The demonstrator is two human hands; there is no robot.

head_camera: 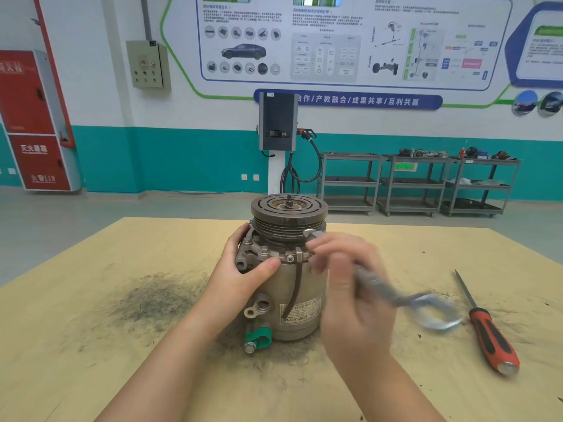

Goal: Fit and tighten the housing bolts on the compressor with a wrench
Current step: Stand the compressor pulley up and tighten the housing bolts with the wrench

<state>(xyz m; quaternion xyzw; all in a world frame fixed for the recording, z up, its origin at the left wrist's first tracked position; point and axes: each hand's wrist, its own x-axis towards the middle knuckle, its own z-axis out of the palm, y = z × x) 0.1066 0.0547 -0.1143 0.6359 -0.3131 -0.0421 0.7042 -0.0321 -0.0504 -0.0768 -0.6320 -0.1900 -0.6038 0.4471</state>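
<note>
Room: workshop, white-and-teal wall with printed posters, grey wheeled shelf carts [417, 184] along it, red cabinet [33, 120] far left.
Surface: plywood table [91, 300], dark grime patch left of centre.
Compressor: compressor [289, 269] stands upright mid-table, grooved pulley [289, 208] on top, label facing the camera, green clamp [258, 337] at its base.
Bolts: two housing bolts [263, 250] visible seated on the upper flange, left-front side (others not clearly made out).
Left hand: left hand [243, 275] wraps the compressor's left side just under the flange, thumb across the front of the body, fingers curled behind.
Right hand: right hand [344, 269] sits just right of the compressor, fingers closed round the wrench [396, 295] shaft; motion-blurred.
Wrench: one end reaches up to the flange at the right-front, under the pulley; the open-jaw end sticks out right over the table. Contact with a bolt: cannot tell, blur.
Hands vs part: one on each side of the housing, apart.
Other: red-and-black-handled screwdriver [484, 324] lies on the table, well right of the compressor, untouched.
</note>
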